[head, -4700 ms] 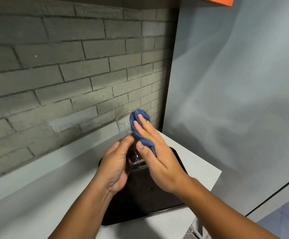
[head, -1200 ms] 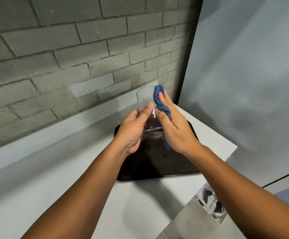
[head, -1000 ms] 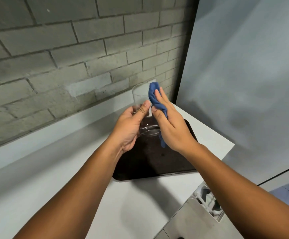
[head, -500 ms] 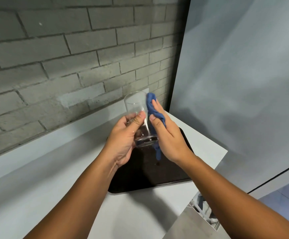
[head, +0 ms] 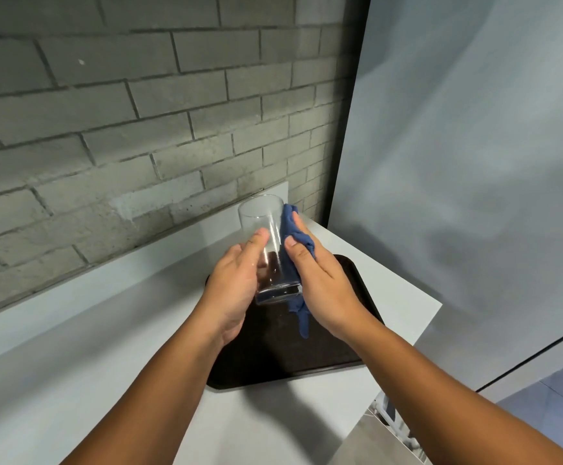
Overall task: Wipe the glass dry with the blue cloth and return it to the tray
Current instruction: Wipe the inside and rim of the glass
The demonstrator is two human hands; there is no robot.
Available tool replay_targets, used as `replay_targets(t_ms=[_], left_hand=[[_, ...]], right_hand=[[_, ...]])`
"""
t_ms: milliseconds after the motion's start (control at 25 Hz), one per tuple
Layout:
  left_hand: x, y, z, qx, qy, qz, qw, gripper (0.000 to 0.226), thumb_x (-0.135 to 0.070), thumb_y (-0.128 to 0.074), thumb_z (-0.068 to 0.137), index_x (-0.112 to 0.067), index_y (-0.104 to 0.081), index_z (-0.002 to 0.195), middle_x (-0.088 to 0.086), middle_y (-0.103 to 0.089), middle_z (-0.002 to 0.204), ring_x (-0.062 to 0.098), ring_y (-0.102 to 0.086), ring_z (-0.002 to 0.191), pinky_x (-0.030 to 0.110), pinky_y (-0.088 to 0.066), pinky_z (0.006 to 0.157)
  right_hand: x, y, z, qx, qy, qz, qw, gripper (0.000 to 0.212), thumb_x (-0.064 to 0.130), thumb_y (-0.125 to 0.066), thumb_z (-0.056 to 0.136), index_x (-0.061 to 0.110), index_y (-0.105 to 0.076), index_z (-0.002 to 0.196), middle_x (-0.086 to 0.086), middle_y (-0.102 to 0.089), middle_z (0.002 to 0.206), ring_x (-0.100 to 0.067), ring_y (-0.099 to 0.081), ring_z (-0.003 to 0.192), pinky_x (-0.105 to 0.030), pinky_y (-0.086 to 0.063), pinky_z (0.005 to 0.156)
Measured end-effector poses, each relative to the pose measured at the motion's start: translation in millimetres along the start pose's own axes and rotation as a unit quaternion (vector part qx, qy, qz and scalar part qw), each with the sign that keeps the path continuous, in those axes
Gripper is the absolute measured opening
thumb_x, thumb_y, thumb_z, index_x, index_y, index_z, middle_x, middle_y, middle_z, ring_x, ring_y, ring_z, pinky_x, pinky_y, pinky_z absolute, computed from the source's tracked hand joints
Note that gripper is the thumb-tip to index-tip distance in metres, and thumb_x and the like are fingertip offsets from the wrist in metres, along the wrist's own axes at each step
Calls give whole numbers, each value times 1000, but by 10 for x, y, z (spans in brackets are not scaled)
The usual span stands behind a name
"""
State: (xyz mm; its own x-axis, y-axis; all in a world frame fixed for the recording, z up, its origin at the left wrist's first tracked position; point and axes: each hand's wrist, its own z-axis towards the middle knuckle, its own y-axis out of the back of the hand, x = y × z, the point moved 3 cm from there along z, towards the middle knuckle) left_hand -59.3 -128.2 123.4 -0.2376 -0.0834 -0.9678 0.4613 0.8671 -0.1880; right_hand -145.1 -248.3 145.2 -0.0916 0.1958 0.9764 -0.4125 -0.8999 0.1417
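**Glass held over the tray, cloth pressed to its side**

Across the upper left of the frame runs a grey brick wall (head: 122, 129), with a white counter (head: 72, 347) below it filling the lower left.

Left of centre, the left hand (head: 236, 283) is wrapped around the lower part of the glass (head: 268, 243), thumb laid up the near side and the other digits hidden behind it. The glass is clear, mouth up and tilted slightly away toward the wall; it is lifted off the tray, its thick base level with the heels of both hands.

Just right of the glass, the right hand (head: 320, 283) is clamped on the cloth (head: 295, 236), pressing it flat against the glass's right side with thumb and fingers extended. The blue fabric bunches near the rim, and a tail hangs down below the base.

Beneath both hands lies the dark tray (head: 307, 357) on the counter, near its right corner. The right of the frame is a pale wall panel (head: 474, 162).
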Motion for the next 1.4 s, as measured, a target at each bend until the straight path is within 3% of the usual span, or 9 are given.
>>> replay_targets(t_ms=[120,200,360,520,640,1000,1120,1240,1400], left_hand=[[-60,-12,2,32,6,37,999,95,-73,-86,79,-5,-67,143,12,-84,130,30,-81,120,53,-61,112],[-76,8,29,29,10,-15,999,90,-63,-92,80,1,-71,138,21,-85,125,40,-81,121,55,-62,110],[-51,22,5,13,12,-45,999,86,-55,-95,82,4,-69,139,23,-86,122,42,-81,119,57,-62,110],[-99,51,33,-9,-7,-43,999,80,-57,-87,89,6,-70,136,22,-86,113,39,-84,106,57,-66,100],[-150,27,25,-1,-15,-64,998,77,-52,-86,93,6,-69,140,26,-85,121,46,-80,119,56,-65,104],[-220,-90,-3,14,-29,-44,999,32,-49,-73,104,-18,-78,112,-9,-85,87,2,-80,75,19,-60,64],[-206,-57,15,17,-31,40,999,58,-78,-70,91,-31,-82,124,-11,-81,112,6,-76,105,28,-59,85],[-152,-36,25,57,-12,72,996,101,-87,-80,72,-17,-70,144,3,-85,130,23,-80,123,43,-60,107],[-62,33,60,-2,-20,57,998,90,-72,-89,62,-10,-72,124,-7,-84,88,7,-77,81,30,-58,82]], right_hand=[[18,-41,-48,10,12,-3,1000,57,26,-46,118,28,-28,172,8,-27,182,-17,-30,167,-24,-45,113],[46,-54,-115,5,48,-51,998,55,19,-46,118,20,-31,171,7,-25,182,-3,-23,167,-26,-29,133],[44,-41,-103,15,24,-47,998,53,23,-45,118,20,-34,170,-6,-36,179,-4,-49,151,-30,-39,127],[67,-82,-138,7,61,-59,996,56,25,-46,116,16,-34,170,6,-27,181,-3,-24,167,-29,-21,137],[100,-83,-107,9,26,-42,999,53,25,-43,118,19,-33,170,-2,-29,181,-11,-32,165,-32,-22,136],[14,-15,-48,-20,-39,63,997,52,39,-47,114,24,-49,163,-19,-54,166,-36,-51,155,-57,-37,130],[41,-39,-72,-5,-16,40,999,69,44,-48,108,26,-32,171,6,-35,179,-12,-33,166,-45,-27,137],[0,3,-40,-18,-8,39,999,60,39,-48,113,26,-35,170,2,-39,178,-16,-35,165,-48,-29,136],[-22,63,-10,-13,-30,100,994,46,34,-46,117,33,-50,163,2,-62,162,-20,-57,151,-52,-41,130]])
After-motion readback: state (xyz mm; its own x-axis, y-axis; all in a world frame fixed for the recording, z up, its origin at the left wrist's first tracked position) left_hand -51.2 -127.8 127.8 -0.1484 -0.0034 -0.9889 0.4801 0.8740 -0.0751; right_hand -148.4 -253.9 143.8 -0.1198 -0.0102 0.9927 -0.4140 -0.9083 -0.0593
